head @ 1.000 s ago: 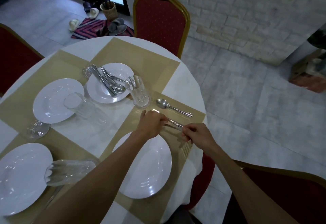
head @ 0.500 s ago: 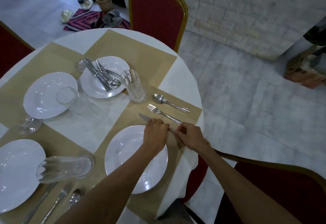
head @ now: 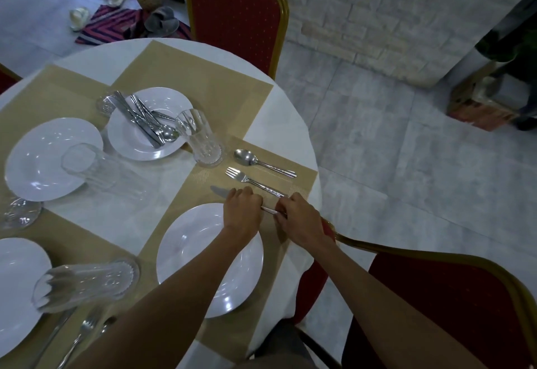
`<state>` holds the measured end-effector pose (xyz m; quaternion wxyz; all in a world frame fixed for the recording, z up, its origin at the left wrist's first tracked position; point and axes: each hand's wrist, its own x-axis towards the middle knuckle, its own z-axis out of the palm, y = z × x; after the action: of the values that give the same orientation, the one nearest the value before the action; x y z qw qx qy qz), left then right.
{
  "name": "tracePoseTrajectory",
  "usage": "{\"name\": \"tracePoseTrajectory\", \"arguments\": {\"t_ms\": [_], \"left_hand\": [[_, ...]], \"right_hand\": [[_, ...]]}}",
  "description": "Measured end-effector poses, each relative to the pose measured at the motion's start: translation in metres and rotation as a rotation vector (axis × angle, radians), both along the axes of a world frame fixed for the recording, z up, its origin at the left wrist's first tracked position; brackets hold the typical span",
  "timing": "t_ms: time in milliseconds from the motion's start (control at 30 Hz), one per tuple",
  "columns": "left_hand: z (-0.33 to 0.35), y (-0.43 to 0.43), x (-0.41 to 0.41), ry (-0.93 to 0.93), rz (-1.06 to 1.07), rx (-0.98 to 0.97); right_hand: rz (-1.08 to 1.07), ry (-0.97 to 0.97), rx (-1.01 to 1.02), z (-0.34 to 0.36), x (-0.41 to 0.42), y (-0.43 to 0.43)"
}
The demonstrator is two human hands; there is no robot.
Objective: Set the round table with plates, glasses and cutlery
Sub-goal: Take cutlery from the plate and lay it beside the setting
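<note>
Steel knife (head: 218,191) lies just beyond the near plate (head: 203,267). The left hand (head: 242,213) has its fingers curled over the middle and the right hand (head: 299,220) pinches the handle end. Fork (head: 247,180), spoon (head: 250,159) and glass (head: 203,139) sit beyond it — this 1 setting looks nearly done. Spare cutlery (head: 139,120) is heaped further beyond, to the left — other places likely unfinished.

Dim, cool, diffuse light is recorded; shadows soft. Glints are noted on the plate (head: 189,241). Edges are bowed by distortion.

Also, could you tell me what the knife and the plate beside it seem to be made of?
The knife: polished metal, probably stainless steel, by its silvery sheen. The plate: glossy white ceramic, possibly melamine; bright highlights on smooth surface.
</note>
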<state>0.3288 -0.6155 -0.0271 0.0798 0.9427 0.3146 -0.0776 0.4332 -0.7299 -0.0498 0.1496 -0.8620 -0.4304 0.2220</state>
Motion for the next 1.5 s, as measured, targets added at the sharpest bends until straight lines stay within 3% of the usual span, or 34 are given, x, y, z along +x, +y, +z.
{"name": "tracePoseTrajectory", "arguments": {"t_ms": [300,1033,1500], "left_hand": [[0.007,-0.003,0.000,-0.009,0.032,-0.019],[0.028,-0.026,-0.015,-0.287,0.185,-0.157],[0.073,-0.015,-0.082,-0.473,0.544,-0.248]], "right_hand": [[0.024,-0.036,-0.007,-0.002,0.001,-0.001],[0.040,0.065,-0.055,0.019,0.010,0.013],[0.130,0.097,0.192,0.075,-0.015,0.058]]}}
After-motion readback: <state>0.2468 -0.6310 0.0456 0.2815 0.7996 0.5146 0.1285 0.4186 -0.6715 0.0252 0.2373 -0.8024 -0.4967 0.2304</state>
